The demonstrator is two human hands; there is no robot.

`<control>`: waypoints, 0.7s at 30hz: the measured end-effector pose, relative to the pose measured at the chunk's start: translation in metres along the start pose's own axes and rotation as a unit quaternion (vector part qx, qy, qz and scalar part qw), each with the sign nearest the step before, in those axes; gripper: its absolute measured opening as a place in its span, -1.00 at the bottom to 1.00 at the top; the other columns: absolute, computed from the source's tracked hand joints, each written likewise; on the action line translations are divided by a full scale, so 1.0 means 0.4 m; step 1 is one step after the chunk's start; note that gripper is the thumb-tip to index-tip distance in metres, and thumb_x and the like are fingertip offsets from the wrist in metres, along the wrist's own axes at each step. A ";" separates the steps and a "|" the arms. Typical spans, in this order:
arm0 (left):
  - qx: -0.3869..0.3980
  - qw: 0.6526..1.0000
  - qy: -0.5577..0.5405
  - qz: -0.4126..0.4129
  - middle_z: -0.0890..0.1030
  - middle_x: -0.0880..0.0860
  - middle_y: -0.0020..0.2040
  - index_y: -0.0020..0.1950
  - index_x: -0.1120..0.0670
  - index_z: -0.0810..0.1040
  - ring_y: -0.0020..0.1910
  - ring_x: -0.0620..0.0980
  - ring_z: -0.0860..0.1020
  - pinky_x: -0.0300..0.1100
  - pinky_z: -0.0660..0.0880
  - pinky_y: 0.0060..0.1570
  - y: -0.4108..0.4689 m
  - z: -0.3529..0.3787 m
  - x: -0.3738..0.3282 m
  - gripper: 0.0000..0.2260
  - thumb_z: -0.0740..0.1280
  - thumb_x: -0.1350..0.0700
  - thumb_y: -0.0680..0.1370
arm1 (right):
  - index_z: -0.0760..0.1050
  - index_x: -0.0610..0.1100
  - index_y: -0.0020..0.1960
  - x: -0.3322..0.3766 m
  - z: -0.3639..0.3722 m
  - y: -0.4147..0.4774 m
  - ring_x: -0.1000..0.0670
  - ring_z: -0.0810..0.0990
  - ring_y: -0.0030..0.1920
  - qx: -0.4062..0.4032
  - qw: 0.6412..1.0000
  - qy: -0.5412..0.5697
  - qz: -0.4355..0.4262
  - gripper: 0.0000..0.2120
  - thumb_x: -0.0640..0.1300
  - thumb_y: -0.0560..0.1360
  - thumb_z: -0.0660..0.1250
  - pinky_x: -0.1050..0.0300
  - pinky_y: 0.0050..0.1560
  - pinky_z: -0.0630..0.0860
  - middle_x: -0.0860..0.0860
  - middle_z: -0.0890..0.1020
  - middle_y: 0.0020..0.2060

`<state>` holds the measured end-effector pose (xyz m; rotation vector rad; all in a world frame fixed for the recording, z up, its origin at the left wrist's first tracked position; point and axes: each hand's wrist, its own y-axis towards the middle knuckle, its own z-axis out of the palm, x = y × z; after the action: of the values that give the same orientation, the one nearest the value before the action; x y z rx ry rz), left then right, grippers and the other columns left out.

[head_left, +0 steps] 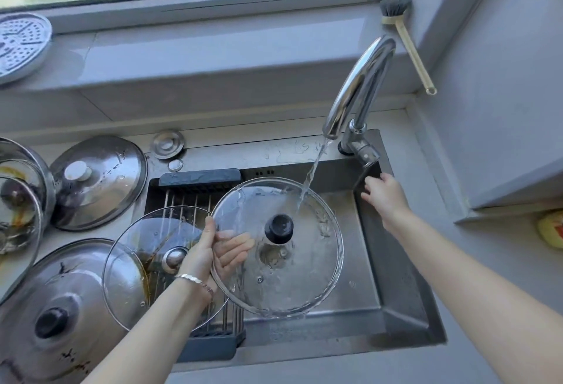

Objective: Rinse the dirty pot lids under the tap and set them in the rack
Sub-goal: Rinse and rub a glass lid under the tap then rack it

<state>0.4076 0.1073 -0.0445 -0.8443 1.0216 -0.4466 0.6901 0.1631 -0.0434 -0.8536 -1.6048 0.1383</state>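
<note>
Water [313,170] ran from the tap [359,85] onto your glass lid [304,280] over the sink [396,280].
Your left hand [210,249] gripped the lid's left rim, thumb on top, fingers beneath — your right hand [385,197] hung at the sink's back right corner, just under the tap lever [365,153], fingers loose, holding nothing. A second glass lid [134,261] lay on the rack [189,197] over the sink's left side.
</note>
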 end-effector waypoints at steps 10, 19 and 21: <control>-0.008 0.989 0.120 0.084 0.66 0.31 -0.25 -0.17 0.28 0.50 -0.35 0.15 0.66 -0.16 0.58 -0.49 -0.073 0.015 -0.055 -0.64 0.26 -0.05 0.51 | 0.38 -0.26 0.22 0.089 0.086 0.045 -0.14 0.48 0.16 -0.023 0.990 0.133 0.032 -0.69 -0.40 0.51 0.11 0.02 0.18 0.49 -0.24 0.45 0.23; 0.010 0.970 0.193 0.151 0.61 0.24 -0.36 -0.27 0.24 0.48 -0.45 0.07 0.62 -0.15 0.58 -0.45 -0.139 0.103 -0.041 -0.72 0.30 0.06 0.52 | 0.07 0.01 0.47 0.003 0.103 -0.138 0.00 0.65 -0.22 0.279 0.921 -0.270 0.028 -0.33 0.23 0.47 0.22 0.20 -0.39 0.55 -0.12 0.51 0.11; 0.010 0.965 0.209 0.157 0.61 0.21 -0.36 -0.27 0.23 0.47 -0.45 0.03 0.63 -0.09 0.59 -0.39 -0.146 0.115 -0.033 -0.73 0.29 0.06 0.52 | 0.15 0.07 0.39 -0.050 0.138 -0.204 0.02 0.66 -0.31 0.323 0.906 -0.275 0.015 -0.43 0.25 0.46 0.19 0.20 -0.40 0.56 -0.07 0.54 0.02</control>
<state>0.4450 0.0989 0.0205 -0.5641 1.5127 -0.3698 0.6041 0.1132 -0.0292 -0.3197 -1.8856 0.9493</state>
